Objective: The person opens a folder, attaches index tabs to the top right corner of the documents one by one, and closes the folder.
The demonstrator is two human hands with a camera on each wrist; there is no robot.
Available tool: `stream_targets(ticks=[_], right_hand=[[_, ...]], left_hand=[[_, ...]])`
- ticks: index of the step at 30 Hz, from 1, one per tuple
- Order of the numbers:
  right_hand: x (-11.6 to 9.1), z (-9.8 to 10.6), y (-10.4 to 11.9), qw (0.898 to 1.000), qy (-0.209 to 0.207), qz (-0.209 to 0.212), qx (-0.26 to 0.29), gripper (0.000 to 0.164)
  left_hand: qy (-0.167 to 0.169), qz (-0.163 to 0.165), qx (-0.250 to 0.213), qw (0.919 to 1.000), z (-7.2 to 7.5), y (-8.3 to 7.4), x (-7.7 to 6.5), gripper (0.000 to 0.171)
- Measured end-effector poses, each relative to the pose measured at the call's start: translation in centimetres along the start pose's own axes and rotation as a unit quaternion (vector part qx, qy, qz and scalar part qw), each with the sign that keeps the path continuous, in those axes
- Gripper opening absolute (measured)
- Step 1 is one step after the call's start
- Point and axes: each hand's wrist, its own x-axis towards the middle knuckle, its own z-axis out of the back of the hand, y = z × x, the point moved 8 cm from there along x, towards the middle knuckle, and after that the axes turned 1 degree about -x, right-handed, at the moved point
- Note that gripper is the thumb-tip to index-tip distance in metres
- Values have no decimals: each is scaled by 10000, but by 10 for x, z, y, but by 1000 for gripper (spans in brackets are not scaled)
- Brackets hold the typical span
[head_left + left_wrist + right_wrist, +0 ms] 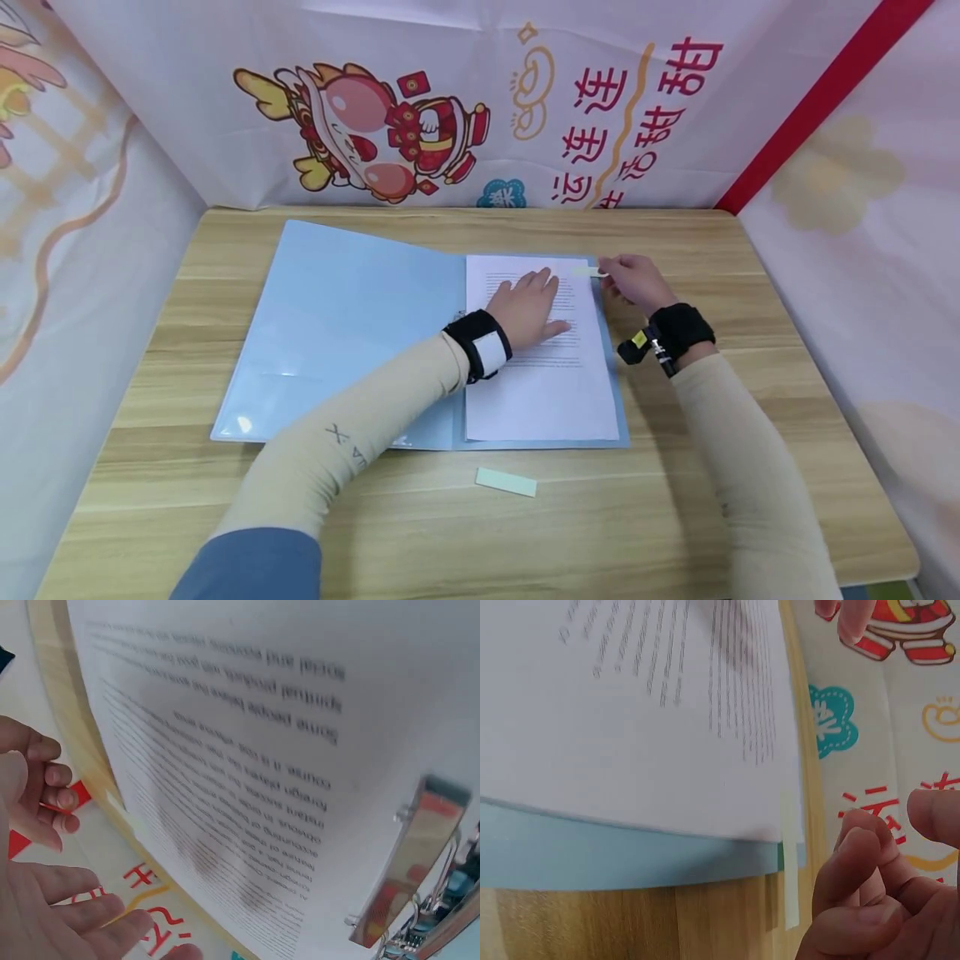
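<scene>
An open blue folder [360,308] lies on the table with printed sheets [540,408] on its right side. My left hand [525,310] rests on the top sheet, palm down with fingers spread. A pale green paper strip [789,862] lies across the sheets' upper right edge and sticks out past the folder. My right hand [633,282] is beside the strip's outer end. In the right wrist view its fingers [855,855] bend loosely, with the thumb apart from them and the strip to their left. The left wrist view shows a metal binder clip [412,862] beside the sheets.
Another pale green strip [506,482] lies on the wooden table [420,542] in front of the folder. A printed cloth [645,50] with a cartoon figure hangs at the table's back edge, and cloth walls stand at both sides.
</scene>
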Motion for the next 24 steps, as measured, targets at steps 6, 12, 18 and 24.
stream_targets(ticks=[6,12,18,24], right_hand=[[-18,-7,3,9998,188,70,71,56],[-34,-15,2,9995,271,134,8,57],[-52,-19,-3,9983,502,303,60,56],[-69,-27,-11,9958,813,417,29,50]], left_hand=[[210,-84,-141,9996,0,-11,-24,83],[398,-201,-307,9985,-7,-20,-49,83],[513,-283,-358,9976,-15,-30,-66,86],[587,-294,-425,9969,-14,-43,-81,84]])
